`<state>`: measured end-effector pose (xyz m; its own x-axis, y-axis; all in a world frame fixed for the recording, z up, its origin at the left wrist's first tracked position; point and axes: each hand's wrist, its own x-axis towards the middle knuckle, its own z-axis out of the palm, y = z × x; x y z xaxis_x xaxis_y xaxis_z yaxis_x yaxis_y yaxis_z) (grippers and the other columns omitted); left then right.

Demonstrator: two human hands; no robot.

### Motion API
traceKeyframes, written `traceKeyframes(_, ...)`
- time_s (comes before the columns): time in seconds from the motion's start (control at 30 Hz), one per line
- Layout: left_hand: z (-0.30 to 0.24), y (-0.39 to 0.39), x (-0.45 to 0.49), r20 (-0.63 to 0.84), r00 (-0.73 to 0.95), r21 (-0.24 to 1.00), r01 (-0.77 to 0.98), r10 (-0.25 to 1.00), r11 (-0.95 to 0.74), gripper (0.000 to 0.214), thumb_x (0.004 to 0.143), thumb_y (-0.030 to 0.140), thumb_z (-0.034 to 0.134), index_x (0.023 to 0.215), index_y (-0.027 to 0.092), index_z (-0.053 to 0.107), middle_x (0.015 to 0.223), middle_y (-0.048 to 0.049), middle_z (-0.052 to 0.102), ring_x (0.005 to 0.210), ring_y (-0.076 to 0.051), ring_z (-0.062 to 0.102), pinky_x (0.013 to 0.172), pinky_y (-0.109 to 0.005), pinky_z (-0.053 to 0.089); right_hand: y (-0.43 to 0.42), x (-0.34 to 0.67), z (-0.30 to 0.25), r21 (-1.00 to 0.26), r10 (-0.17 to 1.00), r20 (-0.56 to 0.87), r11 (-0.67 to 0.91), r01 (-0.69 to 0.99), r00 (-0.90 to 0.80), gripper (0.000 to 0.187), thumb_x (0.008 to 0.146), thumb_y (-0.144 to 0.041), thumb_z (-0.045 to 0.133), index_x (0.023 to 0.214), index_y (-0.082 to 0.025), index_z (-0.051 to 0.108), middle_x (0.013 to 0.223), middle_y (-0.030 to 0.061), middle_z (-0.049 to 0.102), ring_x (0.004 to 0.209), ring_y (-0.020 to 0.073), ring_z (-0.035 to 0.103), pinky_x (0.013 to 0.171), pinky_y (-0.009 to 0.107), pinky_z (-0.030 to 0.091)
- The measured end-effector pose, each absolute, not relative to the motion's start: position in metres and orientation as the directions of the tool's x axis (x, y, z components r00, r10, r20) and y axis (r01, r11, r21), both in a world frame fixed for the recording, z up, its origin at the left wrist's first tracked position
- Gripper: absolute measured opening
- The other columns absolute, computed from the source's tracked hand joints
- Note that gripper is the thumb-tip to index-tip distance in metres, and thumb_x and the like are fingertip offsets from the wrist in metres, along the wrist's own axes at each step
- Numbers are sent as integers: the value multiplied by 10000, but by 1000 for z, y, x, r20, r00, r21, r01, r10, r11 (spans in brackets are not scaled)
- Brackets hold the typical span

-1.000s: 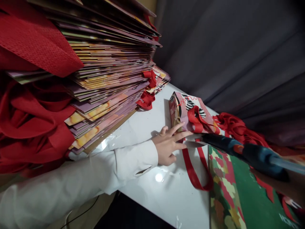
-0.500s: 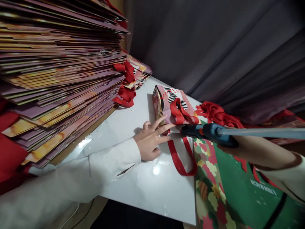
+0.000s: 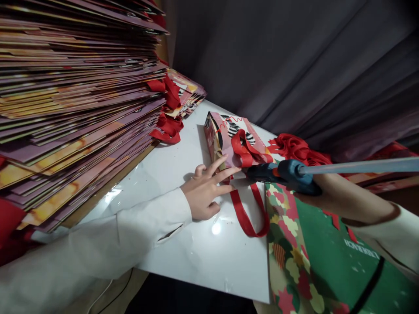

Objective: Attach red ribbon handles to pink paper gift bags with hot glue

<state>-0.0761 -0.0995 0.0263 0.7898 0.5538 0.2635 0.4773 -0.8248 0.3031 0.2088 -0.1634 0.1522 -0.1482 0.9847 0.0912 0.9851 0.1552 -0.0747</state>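
A pink paper gift bag (image 3: 220, 144) with a zebra print lies on the white table, a red ribbon handle (image 3: 241, 150) looped over its top face. Another red ribbon loop (image 3: 250, 229) extends from the bag's near edge toward me. My left hand (image 3: 204, 196) has its fingers spread, the fingertips resting at that near edge. In my right hand (image 3: 340, 198) is a blue and black hot glue gun (image 3: 288, 172) with a translucent glue stick (image 3: 360, 168) sticking out behind. Its nozzle points at the bag's near edge, close to my left fingertips; the exact contact spot is hidden.
Tall stacks of flat printed bags (image 3: 81, 109) rise at the left, with a smaller stack (image 3: 188, 93) behind. Bunched red ribbons (image 3: 294, 148) lie beyond the glue gun. A green printed sheet (image 3: 327, 253) covers the right side. A grey curtain (image 3: 262, 56) hangs behind.
The glue gun has shifted slightly left along the bag's near edge. My left hand keeps almost the same pose, and the whole view has moved a little.
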Motion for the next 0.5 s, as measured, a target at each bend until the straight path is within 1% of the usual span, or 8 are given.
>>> traceKeyframes(0.03,26,-99,-76,261,791,308,475,553,-824,567,665,197,532,1220,254,632,1587,-32,259,1442,-421,102,910,-507,338,-149,212,150,-112,961,-48,265,958,-272,193,806,-216,573,975,-186,661,878,29,711,804,218,687,697,287,530)
traceKeyframes(0.1,27,-99,-76,254,791,314,477,557,-821,572,668,204,533,1229,258,630,1589,-21,246,1443,-425,96,917,-514,340,-133,219,144,-147,936,-55,336,930,-347,282,766,-231,582,1043,-193,622,948,52,708,864,267,691,704,321,548)
traceKeyframes(0.13,27,-100,-76,248,790,313,482,561,-818,576,670,204,534,1235,262,628,1590,-17,240,1444,-426,94,918,-517,342,-130,222,142,-166,929,-34,358,919,-368,329,763,-240,578,1089,-200,598,1005,63,702,914,288,686,726,340,555)
traceKeyframes(0.17,27,-100,-76,241,789,308,490,565,-815,577,673,204,534,1240,266,625,1591,-14,235,1444,-426,92,916,-519,346,-130,225,140,-181,931,2,360,915,-366,355,768,-241,568,1122,-208,578,1044,69,694,952,300,679,748,355,558)
traceKeyframes(0.23,28,-100,-77,225,789,293,505,572,-812,575,680,201,529,1244,269,623,1597,-14,224,1446,-422,88,900,-517,358,-135,226,136,-217,930,32,365,905,-367,384,763,-234,567,1147,-216,559,1058,73,688,977,311,671,765,373,561)
traceKeyframes(0.33,28,-101,-77,223,790,270,512,570,-815,588,685,200,519,1262,269,613,1602,-30,219,1450,-416,74,882,-513,366,-140,224,133,-247,935,20,348,905,-354,379,750,-223,566,1128,-188,572,1032,92,689,975,318,667,781,389,561)
traceKeyframes(0.43,28,-101,-78,226,789,257,517,571,-816,618,685,199,519,1294,281,590,1601,-37,226,1450,-415,74,872,-502,365,-143,228,130,-276,946,8,312,909,-323,418,748,-236,567,1155,-141,573,1099,128,669,1032,326,639,851,418,542)
traceKeyframes(0.5,29,-101,-79,220,789,254,522,574,-814,626,686,192,523,1302,291,582,1603,-39,221,1453,-413,79,856,-492,362,-148,233,125,-312,967,-27,234,921,-254,374,748,-279,582,1085,-119,607,1019,132,678,943,319,651,795,420,552)
